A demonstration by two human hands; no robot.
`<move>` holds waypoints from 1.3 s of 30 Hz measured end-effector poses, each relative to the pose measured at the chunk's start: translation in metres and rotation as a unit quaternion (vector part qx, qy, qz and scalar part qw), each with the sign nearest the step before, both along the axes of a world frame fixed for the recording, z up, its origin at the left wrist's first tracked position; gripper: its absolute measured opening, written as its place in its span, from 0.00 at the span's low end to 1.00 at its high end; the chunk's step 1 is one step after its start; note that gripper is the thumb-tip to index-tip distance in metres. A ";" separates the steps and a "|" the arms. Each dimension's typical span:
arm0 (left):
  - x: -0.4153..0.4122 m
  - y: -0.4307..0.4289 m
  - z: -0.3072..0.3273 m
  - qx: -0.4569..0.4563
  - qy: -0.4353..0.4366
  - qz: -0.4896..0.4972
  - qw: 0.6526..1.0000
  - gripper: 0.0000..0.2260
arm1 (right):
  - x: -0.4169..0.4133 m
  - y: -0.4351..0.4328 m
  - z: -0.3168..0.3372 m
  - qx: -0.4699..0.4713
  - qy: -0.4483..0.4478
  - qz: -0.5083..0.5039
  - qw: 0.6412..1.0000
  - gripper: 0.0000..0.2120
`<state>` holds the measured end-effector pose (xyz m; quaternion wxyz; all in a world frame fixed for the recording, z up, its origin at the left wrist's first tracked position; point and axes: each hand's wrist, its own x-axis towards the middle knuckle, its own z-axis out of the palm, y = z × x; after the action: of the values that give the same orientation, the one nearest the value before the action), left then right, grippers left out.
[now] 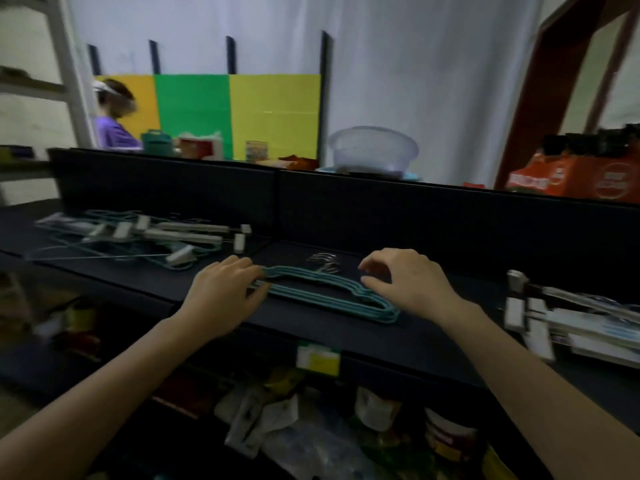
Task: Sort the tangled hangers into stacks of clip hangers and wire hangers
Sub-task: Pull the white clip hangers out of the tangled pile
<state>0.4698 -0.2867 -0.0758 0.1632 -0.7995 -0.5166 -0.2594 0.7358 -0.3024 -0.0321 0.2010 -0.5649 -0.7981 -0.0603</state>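
A neat stack of teal wire hangers [325, 296] lies on the dark table [433, 344] in front of me, metal hooks pointing away. My left hand [221, 296] grips the stack's left end, fingers curled over it. Hovering at the stack's right shoulder, my right hand [405, 282] has loosely bent fingers, the thumb tip touching the wires, holding nothing. A tangled heap of teal wire hangers and white clip hangers [145, 237] sits at the far left. A stack of clip hangers [575, 320] lies at the right edge.
A low black partition [277, 199] runs along the table's back. Behind it stand a clear plastic bowl [374, 150], orange boxes [575, 174] and a person in purple [114, 116]. Below the table edge, cluttered packets and jars [311, 427] fill a shelf.
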 end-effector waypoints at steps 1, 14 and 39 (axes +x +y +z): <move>-0.022 -0.002 0.000 -0.004 -0.001 0.015 1.000 0.14 | -0.020 0.004 -0.001 -0.007 0.001 0.013 1.000 0.13; -0.286 0.003 0.004 -0.021 0.006 0.090 0.996 0.11 | -0.262 0.069 -0.009 -0.031 0.031 0.042 0.998 0.11; -0.358 0.202 0.031 -0.034 -0.020 -0.047 0.998 0.12 | -0.348 0.316 -0.020 -0.195 -0.051 -0.013 0.979 0.23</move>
<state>0.1119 -0.0846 -0.0449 0.1134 -0.8224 -0.4903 -0.2652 0.3881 0.0135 -0.0526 0.0455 -0.5995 -0.7964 0.0652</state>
